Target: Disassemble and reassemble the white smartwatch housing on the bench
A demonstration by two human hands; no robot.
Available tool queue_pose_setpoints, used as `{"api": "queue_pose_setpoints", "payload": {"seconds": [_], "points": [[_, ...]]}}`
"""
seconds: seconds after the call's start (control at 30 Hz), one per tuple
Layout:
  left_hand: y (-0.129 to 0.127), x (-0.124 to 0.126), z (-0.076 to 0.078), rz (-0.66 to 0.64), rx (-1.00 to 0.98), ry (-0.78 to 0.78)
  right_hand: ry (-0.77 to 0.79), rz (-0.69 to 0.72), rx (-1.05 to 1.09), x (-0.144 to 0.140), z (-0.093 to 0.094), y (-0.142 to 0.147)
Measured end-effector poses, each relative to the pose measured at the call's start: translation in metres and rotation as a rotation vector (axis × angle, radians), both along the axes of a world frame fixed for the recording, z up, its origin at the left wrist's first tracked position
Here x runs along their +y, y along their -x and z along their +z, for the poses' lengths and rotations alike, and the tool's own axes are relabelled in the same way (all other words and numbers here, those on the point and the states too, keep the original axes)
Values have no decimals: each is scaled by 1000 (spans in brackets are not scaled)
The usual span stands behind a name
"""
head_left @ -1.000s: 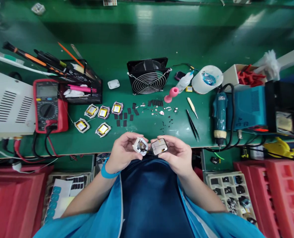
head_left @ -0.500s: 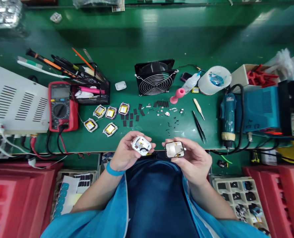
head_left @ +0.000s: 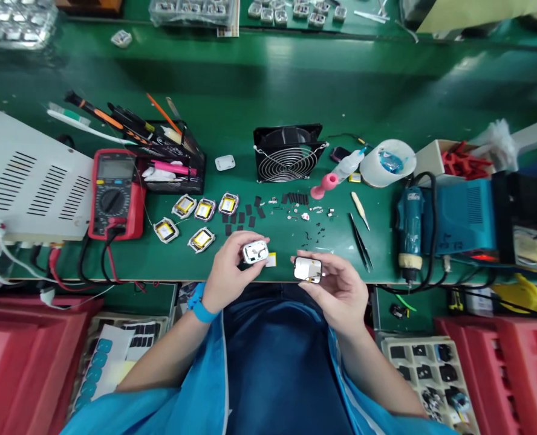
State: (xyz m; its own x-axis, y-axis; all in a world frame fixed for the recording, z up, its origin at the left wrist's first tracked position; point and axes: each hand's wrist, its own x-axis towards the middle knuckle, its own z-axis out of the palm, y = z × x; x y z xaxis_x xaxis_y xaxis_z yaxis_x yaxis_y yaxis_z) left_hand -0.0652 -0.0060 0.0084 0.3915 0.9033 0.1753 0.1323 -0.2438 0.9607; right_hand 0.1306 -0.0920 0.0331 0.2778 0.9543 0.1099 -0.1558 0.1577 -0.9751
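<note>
My left hand (head_left: 232,263), with a blue wristband, is closed on a white smartwatch case (head_left: 255,252), its open inside with small parts facing up. Just right of the case shows a small silver battery with a yellow edge (head_left: 271,260); whether it hangs from the case or lies on the bench I cannot tell. A black-rimmed smartwatch screen (head_left: 308,270) is gripped at its edges by my right hand (head_left: 338,284), its pale inner side up. Between the two hands there is a gap. Several opened watch cases with yellow-edged batteries (head_left: 202,239) lie beyond my left hand.
Black rectangular pads (head_left: 244,221) and tiny parts lie ahead of my hands. Black tweezers (head_left: 361,243) and a pale-handled tool (head_left: 360,210) are to the right. A fan (head_left: 289,163) stands behind, a multimeter (head_left: 117,196) left, an electric screwdriver (head_left: 412,235) right.
Both hands have shifted slightly left, and the left has tilted the case. The battery beside the case now shows, where before only a bit of yellow was visible. The head view has tipped upward.
</note>
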Motion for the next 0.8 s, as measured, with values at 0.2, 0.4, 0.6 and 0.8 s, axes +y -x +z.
{"api": "queue_pose_setpoints", "payload": {"seconds": [0.2, 0.4, 0.6, 0.8], "points": [[11, -1, 12, 44, 333, -337, -29, 7, -109, 2, -10, -3], [8, -18, 27, -56, 38, -177, -86, 78, -285, 4, -11, 0], [-1, -29, 35, -95, -190, 323, -172, 181, -377, 0, -6, 5], [0, -24, 37, -25, -107, 346, -213, 163, -550, -6, -1, 3]]}}
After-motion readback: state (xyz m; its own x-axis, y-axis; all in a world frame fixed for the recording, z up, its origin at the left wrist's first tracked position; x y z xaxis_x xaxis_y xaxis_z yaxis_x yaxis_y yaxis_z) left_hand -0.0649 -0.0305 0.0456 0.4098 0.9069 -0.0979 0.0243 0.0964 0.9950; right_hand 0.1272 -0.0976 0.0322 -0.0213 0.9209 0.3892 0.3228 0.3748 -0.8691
